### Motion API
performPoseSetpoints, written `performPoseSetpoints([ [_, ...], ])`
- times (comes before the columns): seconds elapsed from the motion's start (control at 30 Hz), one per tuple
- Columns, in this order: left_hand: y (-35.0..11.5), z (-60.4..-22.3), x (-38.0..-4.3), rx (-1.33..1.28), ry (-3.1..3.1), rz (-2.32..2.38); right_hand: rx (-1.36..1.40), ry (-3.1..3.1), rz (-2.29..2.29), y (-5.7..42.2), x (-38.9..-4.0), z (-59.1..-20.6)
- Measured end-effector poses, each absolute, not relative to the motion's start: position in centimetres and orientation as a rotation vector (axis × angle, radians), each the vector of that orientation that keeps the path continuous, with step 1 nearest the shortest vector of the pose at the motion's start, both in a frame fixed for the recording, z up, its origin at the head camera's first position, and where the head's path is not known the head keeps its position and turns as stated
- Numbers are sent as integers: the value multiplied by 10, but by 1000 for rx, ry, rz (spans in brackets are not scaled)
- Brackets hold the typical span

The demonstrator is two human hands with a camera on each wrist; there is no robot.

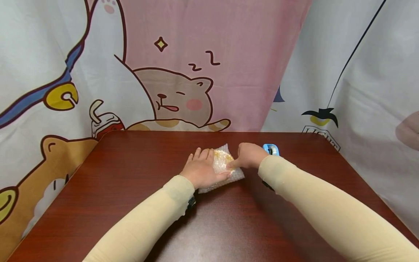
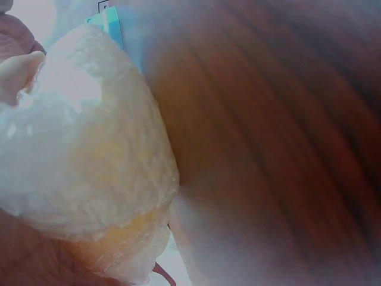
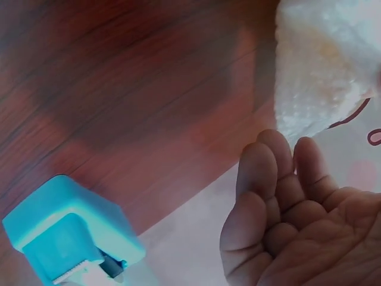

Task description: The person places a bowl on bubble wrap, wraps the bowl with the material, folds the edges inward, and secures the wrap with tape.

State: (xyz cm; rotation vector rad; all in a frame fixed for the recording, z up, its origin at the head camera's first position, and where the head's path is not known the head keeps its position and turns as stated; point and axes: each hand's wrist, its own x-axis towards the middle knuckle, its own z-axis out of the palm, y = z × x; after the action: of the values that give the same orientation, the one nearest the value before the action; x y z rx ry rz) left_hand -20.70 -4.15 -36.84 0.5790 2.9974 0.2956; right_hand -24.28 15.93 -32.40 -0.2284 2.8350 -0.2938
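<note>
A bubble-wrapped bundle [image 1: 222, 162] with something yellow inside lies on the table, and its clear bubble wrap [image 2: 89, 137] covers most of the left wrist view. My left hand [image 1: 201, 171] rests on its left side, fingers extended and thumb along the near edge. From the right, my right hand [image 1: 250, 154] presses the wrap with its outstretched thumb. Its other fingers [image 3: 256, 167] bend loosely beside the bundle and hold nothing in the right wrist view. The wrap hides the exact shape of the yellow thing.
A light-blue tape dispenser [image 1: 271, 149] with a toothed cutting edge stands just beyond my right hand, partly behind the wrist. The dark red wooden table [image 1: 137, 203] reaches back to a cartoon-printed curtain [image 1: 242, 65].
</note>
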Motion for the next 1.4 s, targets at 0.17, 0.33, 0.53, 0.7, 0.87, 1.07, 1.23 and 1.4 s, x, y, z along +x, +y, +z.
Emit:
performPoseSetpoints([
  [0.17,-41,-368,-207,577,2998,291,-211,2814,-377,167,-244,-326],
  [0.33,-40,-369,-207,571,2994,277,-187,2809,-408,172,-244,-327],
  [0.53,-40,-369,-207,564,2993,278,-184,2795,-445,175,-244,-329],
  [0.7,-41,-369,-206,562,2988,282,-218,2806,-460,179,-245,-335],
  [0.87,-40,-368,-206,560,2983,287,-248,2819,-454,182,-246,-340],
  [1.07,-40,-368,-207,561,2985,276,-287,2823,-456,185,-249,-347],
  [1.23,-40,-367,-206,557,2973,283,-307,2823,-447,187,-250,-349],
  [1.4,-40,-366,-207,557,2973,278,-323,2821,-449,187,-250,-350],
])
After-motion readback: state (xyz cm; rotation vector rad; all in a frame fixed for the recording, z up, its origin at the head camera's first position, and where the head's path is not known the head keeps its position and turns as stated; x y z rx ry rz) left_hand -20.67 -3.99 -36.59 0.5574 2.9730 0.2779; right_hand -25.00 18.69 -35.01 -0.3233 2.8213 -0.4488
